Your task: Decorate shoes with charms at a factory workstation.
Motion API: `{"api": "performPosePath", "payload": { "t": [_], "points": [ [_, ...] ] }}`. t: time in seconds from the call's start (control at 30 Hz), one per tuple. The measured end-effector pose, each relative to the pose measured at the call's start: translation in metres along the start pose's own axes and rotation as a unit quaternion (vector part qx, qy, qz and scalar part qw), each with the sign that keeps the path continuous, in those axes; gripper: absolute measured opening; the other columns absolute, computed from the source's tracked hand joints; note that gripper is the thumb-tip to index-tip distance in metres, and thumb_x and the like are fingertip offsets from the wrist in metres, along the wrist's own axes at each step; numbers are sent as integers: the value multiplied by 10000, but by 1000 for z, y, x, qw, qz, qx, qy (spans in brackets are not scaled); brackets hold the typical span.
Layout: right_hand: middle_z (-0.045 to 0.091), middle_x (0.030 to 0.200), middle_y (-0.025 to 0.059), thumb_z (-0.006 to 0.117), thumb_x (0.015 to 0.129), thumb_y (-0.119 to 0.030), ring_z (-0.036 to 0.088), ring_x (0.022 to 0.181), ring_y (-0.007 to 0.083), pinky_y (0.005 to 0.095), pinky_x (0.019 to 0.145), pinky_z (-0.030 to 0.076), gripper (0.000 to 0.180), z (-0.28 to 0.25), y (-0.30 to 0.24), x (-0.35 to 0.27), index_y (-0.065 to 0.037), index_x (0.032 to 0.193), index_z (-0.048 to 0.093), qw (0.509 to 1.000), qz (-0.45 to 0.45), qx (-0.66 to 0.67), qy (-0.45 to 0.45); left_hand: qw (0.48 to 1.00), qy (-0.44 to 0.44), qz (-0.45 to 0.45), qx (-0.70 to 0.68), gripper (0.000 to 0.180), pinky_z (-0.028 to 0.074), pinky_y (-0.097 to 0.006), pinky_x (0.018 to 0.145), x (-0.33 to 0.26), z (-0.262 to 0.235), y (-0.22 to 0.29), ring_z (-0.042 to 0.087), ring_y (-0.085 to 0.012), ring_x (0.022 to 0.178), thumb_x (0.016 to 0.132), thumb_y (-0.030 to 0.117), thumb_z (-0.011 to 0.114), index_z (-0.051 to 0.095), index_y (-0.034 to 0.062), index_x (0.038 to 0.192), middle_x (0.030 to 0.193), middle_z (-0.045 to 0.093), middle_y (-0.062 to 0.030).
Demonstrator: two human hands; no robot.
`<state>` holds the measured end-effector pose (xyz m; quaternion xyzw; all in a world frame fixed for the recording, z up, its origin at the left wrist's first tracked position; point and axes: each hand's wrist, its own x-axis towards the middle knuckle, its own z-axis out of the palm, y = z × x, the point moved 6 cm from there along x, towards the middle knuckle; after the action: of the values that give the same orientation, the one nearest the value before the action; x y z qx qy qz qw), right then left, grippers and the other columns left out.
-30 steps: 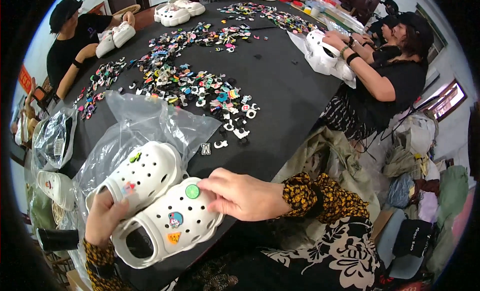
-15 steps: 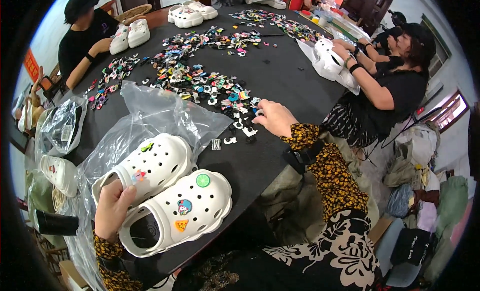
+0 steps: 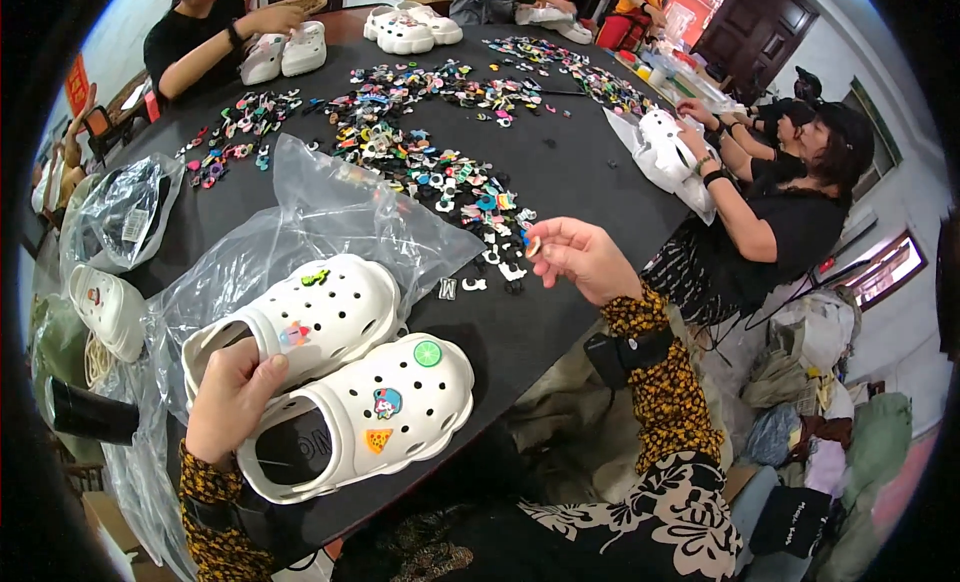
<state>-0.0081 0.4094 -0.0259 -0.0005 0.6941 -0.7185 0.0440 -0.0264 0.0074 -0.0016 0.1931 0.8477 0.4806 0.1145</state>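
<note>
My left hand (image 3: 228, 400) is closed on the white clogs at their open heel ends, its thumb lying between the two. A green charm and a rocket-like charm sit in the far clog (image 3: 358, 304). On the near clog (image 3: 425, 430) are a lime slice (image 3: 427, 354), a cartoon figure charm (image 3: 386, 403) and a pizza slice (image 3: 378, 440). My right hand (image 3: 585, 262) pinches a small shoe charm (image 3: 533, 247), partly orange and white, just over the near end of the charm pile (image 3: 430, 172). Its exact design is too small to tell.
Clear plastic bags (image 3: 330, 207) lie under and beyond the clogs, with another white clog (image 3: 108, 312) at the left edge. People sit around the dark table (image 3: 580, 172); one at the right handles a white shoe (image 3: 662, 147) in plastic. More clogs (image 3: 410, 30) stand at the back.
My right hand has lifted back from the charm pile, now showing a charm between its fingers. The left hand keeps its hold on the clogs. The person at far left has raised a hand off their clogs.
</note>
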Motion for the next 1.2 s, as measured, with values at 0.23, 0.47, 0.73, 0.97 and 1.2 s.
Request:
{"api": "performPosePath", "payload": {
  "t": [0.23,0.47,0.73,0.97,1.2],
  "points": [
    [624,922,71,550,912,-31,610,784,123,262,653,515,185,25,-3,0,26,1083,595,998,-22,-50,11,999,-1,-2,42,335,369,-307,513,-1,0,2,388,-89,587,914,224,600,566,-77,772,577,491,-56],
    [616,890,63,695,829,-121,580,769,116,243,716,474,271,68,16,-24,4,1057,623,953,-55,-267,-135,1000,-6,-10,12,321,410,-275,586,1,5,0,449,-75,666,934,237,583,602,-80,886,667,550,-19],
    [538,976,100,746,727,-213,549,919,289,382,881,418,393,84,29,-79,-53,1050,589,844,-169,-487,-147,999,-7,-29,9,319,356,-242,569,0,2,-6,421,-56,671,947,262,572,597,-46,868,709,528,24],
    [548,928,69,745,730,-125,559,869,234,346,865,422,313,74,38,-86,-51,1003,610,865,-177,-451,-127,994,-44,-70,67,345,402,-229,634,0,-2,-9,493,-64,729,958,275,548,612,-62,993,807,602,2],
    [558,995,18,698,826,-15,547,854,78,224,765,464,340,74,19,-78,-21,1136,558,993,-16,37,-107,998,-38,-50,13,370,414,-237,670,1,0,-13,504,-68,761,958,294,549,612,-67,1008,833,611,-2]
  ]
}}
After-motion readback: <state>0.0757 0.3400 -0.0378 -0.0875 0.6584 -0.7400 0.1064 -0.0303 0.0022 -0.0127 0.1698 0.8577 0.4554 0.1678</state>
